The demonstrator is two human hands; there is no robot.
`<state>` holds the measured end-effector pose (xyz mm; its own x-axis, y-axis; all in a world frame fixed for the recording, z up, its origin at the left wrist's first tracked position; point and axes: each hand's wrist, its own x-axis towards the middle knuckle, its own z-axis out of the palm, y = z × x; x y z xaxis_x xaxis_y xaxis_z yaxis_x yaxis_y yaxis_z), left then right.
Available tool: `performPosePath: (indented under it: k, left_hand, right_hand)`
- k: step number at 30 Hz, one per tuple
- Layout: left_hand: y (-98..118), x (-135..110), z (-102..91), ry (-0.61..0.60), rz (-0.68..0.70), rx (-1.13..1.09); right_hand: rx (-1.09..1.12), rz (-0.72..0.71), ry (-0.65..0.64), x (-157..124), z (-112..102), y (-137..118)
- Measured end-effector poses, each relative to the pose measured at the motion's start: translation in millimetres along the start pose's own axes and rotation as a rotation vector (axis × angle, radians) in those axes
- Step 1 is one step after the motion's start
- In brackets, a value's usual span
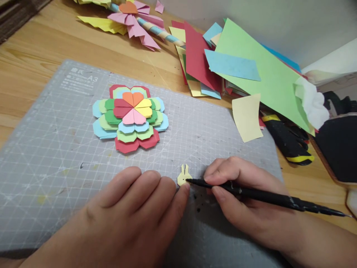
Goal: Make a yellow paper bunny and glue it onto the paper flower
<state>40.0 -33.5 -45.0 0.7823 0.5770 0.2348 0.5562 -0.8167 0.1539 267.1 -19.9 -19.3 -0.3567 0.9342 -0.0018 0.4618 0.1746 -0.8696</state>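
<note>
A small pale-yellow paper rabbit head [181,181] with two upright ears lies on the grey cutting mat [69,156]. Small dark marks show on its face. My left hand [139,208] has its fingers curled, and its thumb pins the rabbit's lower edge against the mat. A slim black marker pen [262,197] is pinched between the thumb and fingers of my right hand [242,193]. The pen's tip meets the right side of the rabbit's face. Beyond my left hand sits a layered, many-coloured folded-paper flower [132,111].
Coloured paper sheets [251,85] are heaped at the back right, with a cream paper piece [247,118] nearer. A black-and-yellow tool [290,143] and white tissue [314,104] lie at the right. A striped stick with folded paper [156,29] rests on the wooden table [36,63].
</note>
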Motion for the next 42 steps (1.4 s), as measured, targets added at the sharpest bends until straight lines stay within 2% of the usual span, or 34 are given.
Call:
performPosePath:
  k: [21,28,34,38,42]
  left_hand:
    - [-0.7,0.7,-0.4,0.015,0.004,0.002]
    - [0.9,0.8,0.2,0.008,0.001,0.0]
    - [0.3,0.2,0.0,0.012,-0.001,0.0]
    - [0.8,-0.2,-0.4,0.009,-0.01,-0.02]
    - [0.5,1.3,0.0,0.021,-0.014,-0.017]
  right_hand:
    - [-0.039,-0.006,0.008,-0.4,0.5,-1.4]
    - [-0.053,0.056,-0.009,0.7,0.4,-3.1]
    - [-0.06,-0.013,-0.034,5.0,0.3,-4.8]
    - [-0.075,0.078,-0.048,4.8,0.2,-5.1]
    - [-0.042,-0.006,-0.038,3.9,1.7,-3.5]
